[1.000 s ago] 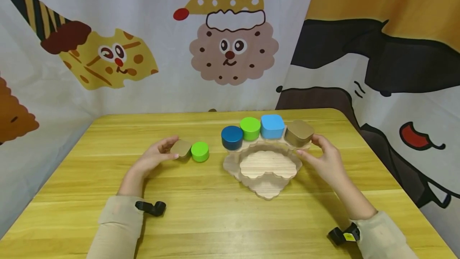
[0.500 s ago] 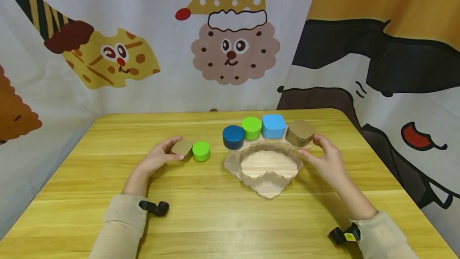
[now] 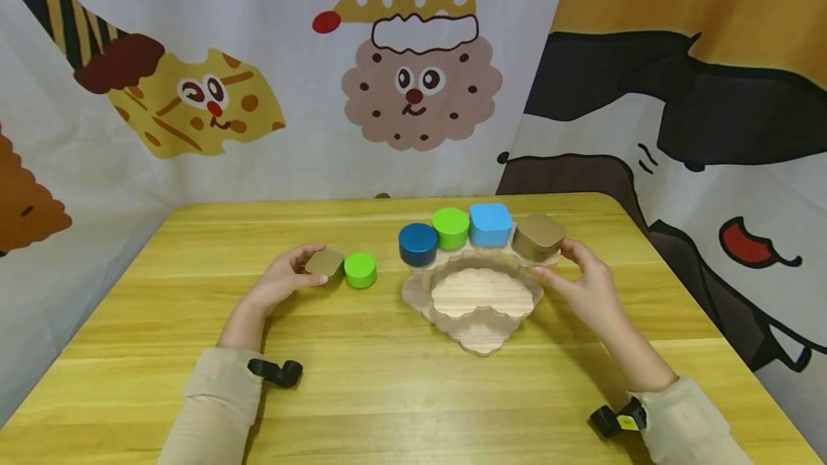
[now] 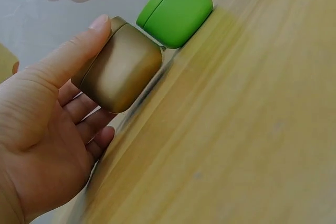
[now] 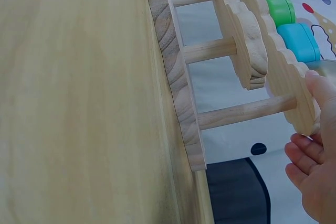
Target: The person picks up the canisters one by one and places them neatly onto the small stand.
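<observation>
My left hand (image 3: 282, 277) grips a small brown rounded-square container (image 4: 123, 66), with the thumb on the near side and the fingers behind. A seam runs round it near the top. Right beside it stands a round green container (image 3: 360, 270). My right hand (image 3: 584, 282) pinches the right end of the top tier of a wooden tiered stand (image 3: 483, 336), thumb in front and fingers round the far side. A larger brown container (image 3: 538, 237) sits on that tier, right at the fingertips. In the right wrist view, the thumb (image 5: 320, 85) partly hides this container.
Along the top tier stand a dark blue round container (image 3: 417, 245), a green round one (image 3: 450, 228) and a light blue rounded-square one (image 3: 490, 224). Wooden dowels (image 5: 247, 112) join the scalloped tiers. A printed cloth (image 3: 310, 163) hangs behind the wooden table (image 3: 413, 407).
My left wrist has shifted very slightly to the right, with the brown container still in the hand. The right hand and the stand have not visibly moved.
</observation>
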Action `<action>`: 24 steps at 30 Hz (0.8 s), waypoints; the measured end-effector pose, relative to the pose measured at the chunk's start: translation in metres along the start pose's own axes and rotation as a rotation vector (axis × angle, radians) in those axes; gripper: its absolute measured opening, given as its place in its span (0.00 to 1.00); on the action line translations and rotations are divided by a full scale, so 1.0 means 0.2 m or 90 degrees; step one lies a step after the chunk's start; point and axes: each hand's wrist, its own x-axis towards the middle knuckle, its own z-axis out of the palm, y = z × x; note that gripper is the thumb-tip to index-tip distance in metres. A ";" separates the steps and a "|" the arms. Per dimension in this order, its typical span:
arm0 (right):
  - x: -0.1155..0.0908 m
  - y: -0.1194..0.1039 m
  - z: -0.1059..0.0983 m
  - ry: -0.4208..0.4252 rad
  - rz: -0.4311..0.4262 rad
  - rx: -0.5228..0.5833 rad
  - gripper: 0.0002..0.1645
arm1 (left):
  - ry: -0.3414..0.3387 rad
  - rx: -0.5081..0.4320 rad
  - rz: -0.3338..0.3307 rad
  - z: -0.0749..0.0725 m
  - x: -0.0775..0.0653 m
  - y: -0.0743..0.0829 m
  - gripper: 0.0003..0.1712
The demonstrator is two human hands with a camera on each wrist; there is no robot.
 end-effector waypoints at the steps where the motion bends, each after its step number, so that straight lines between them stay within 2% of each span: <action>1: 0.00 0.00 0.00 0.001 -0.001 -0.001 0.34 | 0.003 0.001 -0.001 0.00 0.00 0.00 0.42; 6: 0.00 0.00 0.00 0.008 -0.008 -0.003 0.33 | 0.021 0.005 -0.002 -0.01 0.00 0.03 0.41; 13: 0.00 0.00 0.00 0.008 -0.002 0.001 0.33 | 0.041 0.034 0.018 -0.03 -0.02 0.10 0.39; 24: 0.00 0.00 0.00 0.009 -0.002 -0.002 0.33 | 0.055 0.016 0.040 -0.01 -0.04 0.21 0.40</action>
